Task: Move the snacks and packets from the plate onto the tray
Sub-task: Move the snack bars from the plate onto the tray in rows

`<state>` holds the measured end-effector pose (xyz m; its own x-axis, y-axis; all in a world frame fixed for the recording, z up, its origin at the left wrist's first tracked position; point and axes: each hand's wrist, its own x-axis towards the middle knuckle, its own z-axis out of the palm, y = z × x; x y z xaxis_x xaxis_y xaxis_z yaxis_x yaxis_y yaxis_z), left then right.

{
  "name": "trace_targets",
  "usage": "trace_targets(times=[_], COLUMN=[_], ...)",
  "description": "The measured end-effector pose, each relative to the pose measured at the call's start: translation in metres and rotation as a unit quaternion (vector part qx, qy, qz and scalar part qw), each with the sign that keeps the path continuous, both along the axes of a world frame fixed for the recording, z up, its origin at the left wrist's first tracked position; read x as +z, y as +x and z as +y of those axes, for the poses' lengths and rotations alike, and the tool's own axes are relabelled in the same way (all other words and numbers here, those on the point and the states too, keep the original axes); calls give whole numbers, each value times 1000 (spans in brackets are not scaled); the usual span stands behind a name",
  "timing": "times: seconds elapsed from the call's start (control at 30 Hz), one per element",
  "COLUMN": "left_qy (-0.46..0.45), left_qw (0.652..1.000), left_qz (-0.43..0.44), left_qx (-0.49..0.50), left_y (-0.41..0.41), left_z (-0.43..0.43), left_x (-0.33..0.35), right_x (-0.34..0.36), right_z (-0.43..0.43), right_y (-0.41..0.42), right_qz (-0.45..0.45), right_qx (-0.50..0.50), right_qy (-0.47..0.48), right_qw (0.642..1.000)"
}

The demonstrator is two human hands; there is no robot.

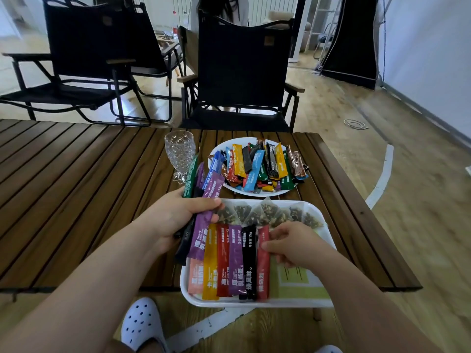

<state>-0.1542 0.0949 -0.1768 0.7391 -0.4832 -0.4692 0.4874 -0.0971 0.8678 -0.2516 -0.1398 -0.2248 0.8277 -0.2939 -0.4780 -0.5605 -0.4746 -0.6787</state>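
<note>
Six slim, colourful packets [235, 261], perhaps foil, line the white tray [280, 304].

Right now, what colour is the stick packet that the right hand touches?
The long stick packet is red; head view.

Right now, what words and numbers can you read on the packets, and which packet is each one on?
"Heavy Milk Oat": purple packet held in the left hand.
"净含量:15g": black packet on the tray.
Red packet pinched by the right hand: letters too blurred.
All packets on the plate: too small to read.
</note>
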Motion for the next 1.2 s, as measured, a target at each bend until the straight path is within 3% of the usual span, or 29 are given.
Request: trace_targets(times=[0.1,0.37,0.5,0.57,0.73,1.2], left_qy=[-8,-24,-22,-17,17,19], left_qw=[1000,1000,999,999,990,982], left_qz=[-5,-9,16,20,-44,-50], left_qx=[7,3,-27,-41,-132,-181], left_y=[-2,-10,-9,-9,-14,-22], left_z=[0,-7,-6,-5,-10,-20], left_x=[2,6,5,5,5,-4], right_x=[-3,0,13,19,31,39], right_z=[0,5,7,12,25,34], right_y=[-3,-4,-5,-5,-9,-12], right_qz=[29,-16,-137,-207,-300,-284], right_qx=[41,53,-4,-22,-54,-43], right_qy=[-81,-112,-61,12,162,203], right_qw=[995,992,989,978,939,936])
